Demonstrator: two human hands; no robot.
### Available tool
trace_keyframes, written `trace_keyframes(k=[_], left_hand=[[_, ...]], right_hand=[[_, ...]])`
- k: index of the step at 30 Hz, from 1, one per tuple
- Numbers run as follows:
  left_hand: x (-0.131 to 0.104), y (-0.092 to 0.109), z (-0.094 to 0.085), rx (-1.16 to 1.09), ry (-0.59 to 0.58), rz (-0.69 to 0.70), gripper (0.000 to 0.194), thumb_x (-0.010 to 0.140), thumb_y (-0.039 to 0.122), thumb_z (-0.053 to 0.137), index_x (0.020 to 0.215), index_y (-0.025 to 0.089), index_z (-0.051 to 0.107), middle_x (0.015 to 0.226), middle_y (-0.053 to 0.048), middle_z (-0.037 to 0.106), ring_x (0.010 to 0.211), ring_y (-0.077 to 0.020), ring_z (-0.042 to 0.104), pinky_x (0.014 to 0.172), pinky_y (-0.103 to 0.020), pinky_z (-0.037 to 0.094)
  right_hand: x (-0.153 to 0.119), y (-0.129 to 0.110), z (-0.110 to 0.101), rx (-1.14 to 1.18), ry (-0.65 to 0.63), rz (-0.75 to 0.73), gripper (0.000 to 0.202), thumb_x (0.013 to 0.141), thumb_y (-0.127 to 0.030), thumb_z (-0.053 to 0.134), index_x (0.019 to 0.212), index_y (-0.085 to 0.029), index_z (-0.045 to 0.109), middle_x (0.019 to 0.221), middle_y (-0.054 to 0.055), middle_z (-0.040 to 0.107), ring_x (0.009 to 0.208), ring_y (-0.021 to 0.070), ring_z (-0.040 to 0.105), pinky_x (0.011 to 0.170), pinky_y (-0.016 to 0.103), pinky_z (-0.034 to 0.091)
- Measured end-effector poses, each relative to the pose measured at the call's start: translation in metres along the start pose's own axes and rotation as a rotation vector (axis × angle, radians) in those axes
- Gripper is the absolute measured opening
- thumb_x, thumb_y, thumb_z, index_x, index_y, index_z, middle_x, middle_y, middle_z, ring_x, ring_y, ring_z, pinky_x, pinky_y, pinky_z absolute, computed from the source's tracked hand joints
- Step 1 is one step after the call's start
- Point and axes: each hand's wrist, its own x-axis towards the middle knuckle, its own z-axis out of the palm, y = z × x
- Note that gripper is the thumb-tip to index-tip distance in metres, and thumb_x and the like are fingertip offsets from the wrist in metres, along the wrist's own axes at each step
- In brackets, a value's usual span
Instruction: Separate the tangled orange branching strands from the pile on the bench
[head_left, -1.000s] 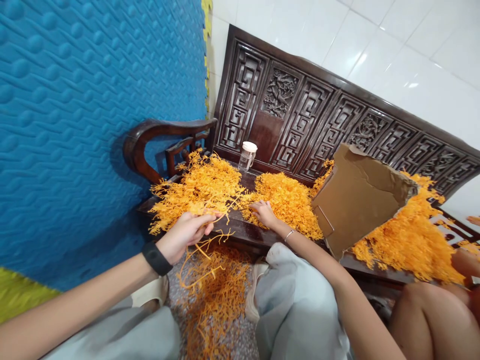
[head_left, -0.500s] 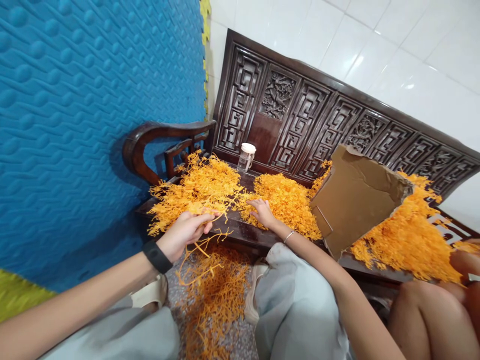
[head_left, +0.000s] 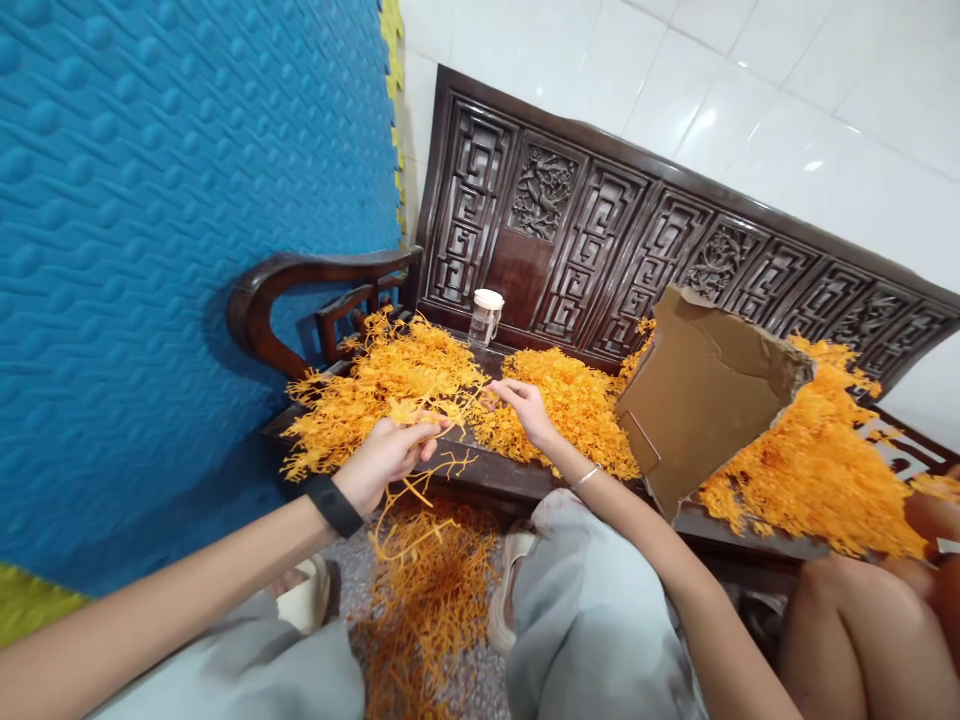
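Note:
My left hand (head_left: 391,455), with a black band on the wrist, is closed around an orange branching plastic sprig (head_left: 429,486). Thin stems of it hang below the fingers, and other tips reach out to the right. Fingers pinched together, my right hand (head_left: 529,410) is at the far tip of the sprig; the exact contact is too small to make out. Beyond the left hand lies a loose heap of orange branching sprigs (head_left: 409,355). Close behind the right hand is a heap of small orange pieces (head_left: 574,400).
The heaps lie on a dark carved wooden bench (head_left: 517,265). A lidded clear cup (head_left: 485,318) stands near its backrest. A cardboard piece (head_left: 709,390) leans between heaps, with another orange pile (head_left: 817,475) beyond. Orange stems (head_left: 435,600) cover the floor. Another person's knee (head_left: 862,610) is at right.
My right hand has come up to the sprig's tip and its fingers have drawn together. The left hand keeps its hold, and the view has shifted slightly.

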Motion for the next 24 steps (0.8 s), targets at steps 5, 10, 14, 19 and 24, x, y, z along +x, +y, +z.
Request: trace_keyframes(k=[5,10,14,19,24], left_hand=[[0.002,-0.004,-0.003,0.045,0.027,-0.019,0.023,0.063,0.033,0.054,0.075,0.014,0.055,0.041,0.008,0.042,0.027,-0.0015,0.017,0.037,-0.020,0.004],[-0.004,-0.009,-0.004,0.164,0.015,-0.033,0.027,0.064,0.036,0.052,0.047,0.018,0.044,0.028,0.009,0.027,0.028,-0.0028,0.014,0.039,-0.021,0.005],[-0.006,-0.014,-0.001,0.258,-0.047,-0.057,0.031,0.063,0.039,0.053,0.043,0.017,0.045,0.027,0.008,0.025,0.029,-0.0031,0.014,0.039,-0.021,0.008],[-0.006,-0.024,0.005,0.325,-0.092,-0.072,0.037,0.065,0.042,0.050,0.038,0.017,0.043,0.026,0.007,0.025,0.028,-0.0033,0.016,0.038,-0.020,0.009],[-0.007,-0.029,0.012,0.313,-0.083,-0.025,0.036,0.065,0.041,0.052,0.039,0.017,0.045,0.029,0.006,0.030,0.031,-0.0044,0.020,0.038,-0.020,0.013]], right_hand=[[-0.010,-0.002,-0.012,0.058,-0.099,0.022,0.026,0.064,-0.039,0.066,0.075,-0.015,0.063,0.070,0.001,0.063,0.063,0.0112,0.056,0.065,0.024,0.044],[-0.021,0.002,-0.021,-0.005,-0.304,0.071,0.016,0.065,-0.027,0.063,0.072,-0.013,0.057,0.069,0.001,0.062,0.062,0.0108,0.057,0.062,0.024,0.045],[-0.027,0.010,-0.026,-0.285,-0.353,-0.044,0.005,0.068,-0.014,0.054,0.073,-0.014,0.054,0.069,0.000,0.059,0.064,0.0092,0.054,0.064,0.022,0.041],[-0.034,0.023,-0.031,-0.596,-0.362,-0.062,0.004,0.069,-0.015,0.053,0.073,-0.014,0.052,0.062,-0.003,0.053,0.056,0.0077,0.048,0.055,0.018,0.034],[-0.036,0.024,-0.032,-0.803,-0.338,-0.088,0.005,0.073,-0.020,0.052,0.074,-0.015,0.054,0.057,-0.004,0.049,0.052,0.0069,0.042,0.052,0.017,0.028]])
